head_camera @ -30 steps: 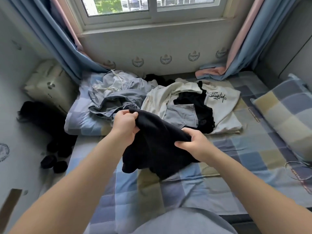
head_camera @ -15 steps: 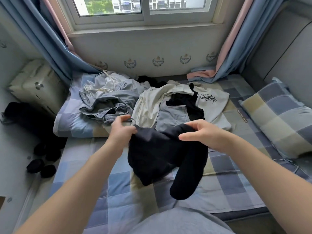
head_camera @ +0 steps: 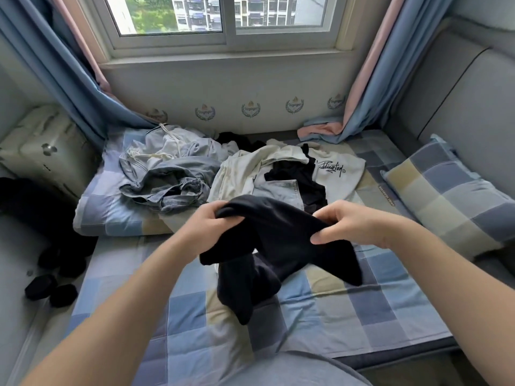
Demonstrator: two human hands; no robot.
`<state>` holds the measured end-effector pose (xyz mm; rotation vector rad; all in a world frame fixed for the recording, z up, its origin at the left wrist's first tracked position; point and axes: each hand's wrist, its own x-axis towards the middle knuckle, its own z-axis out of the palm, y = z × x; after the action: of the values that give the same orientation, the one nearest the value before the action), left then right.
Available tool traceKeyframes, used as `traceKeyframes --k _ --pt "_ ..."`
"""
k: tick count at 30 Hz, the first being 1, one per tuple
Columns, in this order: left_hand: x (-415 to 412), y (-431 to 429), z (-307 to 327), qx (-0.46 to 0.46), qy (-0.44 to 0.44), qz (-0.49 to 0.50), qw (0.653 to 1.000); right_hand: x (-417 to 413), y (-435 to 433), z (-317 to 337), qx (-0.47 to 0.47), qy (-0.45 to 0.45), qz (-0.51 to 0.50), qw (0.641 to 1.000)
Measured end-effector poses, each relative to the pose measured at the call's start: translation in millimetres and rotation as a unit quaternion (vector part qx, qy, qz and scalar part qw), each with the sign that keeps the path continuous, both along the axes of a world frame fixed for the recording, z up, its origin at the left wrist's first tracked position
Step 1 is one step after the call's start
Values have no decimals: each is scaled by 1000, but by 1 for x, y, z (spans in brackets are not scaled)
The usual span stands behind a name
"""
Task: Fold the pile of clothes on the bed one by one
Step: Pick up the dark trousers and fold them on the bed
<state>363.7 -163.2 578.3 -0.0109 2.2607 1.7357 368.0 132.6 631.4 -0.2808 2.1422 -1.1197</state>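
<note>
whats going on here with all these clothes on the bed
A person is working through laundry on the checked bed. The left hand grips one bunched end of a black garment and the right hand pinches another part, the rest hanging down. Behind it, grey clothes and a white printed T-shirt lie in an unfolded pile.

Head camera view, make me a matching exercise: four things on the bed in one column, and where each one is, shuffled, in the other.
Things
1. black garment
2. printed white T-shirt
3. checked pillow
4. denim heap

Places
A. far left of the bed, crumpled
B. right edge of the bed
C. gripped by left hand and right hand
D. far middle, lettering facing up

Pairs: 1-C, 2-D, 3-B, 4-A
</note>
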Motion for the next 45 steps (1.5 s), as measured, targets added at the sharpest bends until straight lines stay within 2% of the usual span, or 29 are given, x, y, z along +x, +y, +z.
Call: traceKeyframes --k 4,6,9,13,16,18,21,23,26,28,30,31,33,34,37,40,42,45 --pt "4 -14 2 -81 -43 -50 995 8 4 -5 -125 -8 -100 987" --pt "13 -6 6 -60 -78 -105 990 10 -3 2 -156 23 -131 979" --pt "26 21 10 22 -92 -166 982 12 -21 15 -190 76 -147 968" --pt "34 46 16 18 -57 -183 981 9 -30 39 -130 74 -86 985" --pt "32 29 20 67 -92 -140 984 2 -11 53 -67 27 -43 996" --pt "29 12 19 85 -118 -159 976 -4 3 55 -84 19 -63 994" --pt "29 0 6 -9 -164 -243 956 -13 18 55 -204 -8 -126 971" --pt "33 5 -4 -71 -167 -270 946 -20 22 48 -251 0 -179 951" --pt "37 18 -8 -70 -107 -174 976 -31 15 21 -229 18 -335 914" --pt "36 24 0 2 -86 -58 995 -33 10 6 -155 96 -436 881" --pt "33 30 16 102 -91 54 989 -18 0 2 -109 204 -467 854" --pt "31 32 24 136 -91 95 982 -5 -8 0 -109 242 -451 852" --pt "28 35 39 181 -87 135 970 28 -33 -8 -144 263 -376 876" --pt "27 38 46 205 -86 137 965 44 -47 -16 -164 244 -332 896" --pt "29 47 66 270 -74 117 953 71 -85 -50 -192 128 -223 947" --pt "28 53 82 329 -80 88 937 70 -108 -85 -195 67 -229 951" --pt "23 51 92 355 -90 87 926 62 -109 -99 -130 79 -243 958" --pt "10 41 104 361 -86 152 916 56 -100 -95 -73 85 -206 972"
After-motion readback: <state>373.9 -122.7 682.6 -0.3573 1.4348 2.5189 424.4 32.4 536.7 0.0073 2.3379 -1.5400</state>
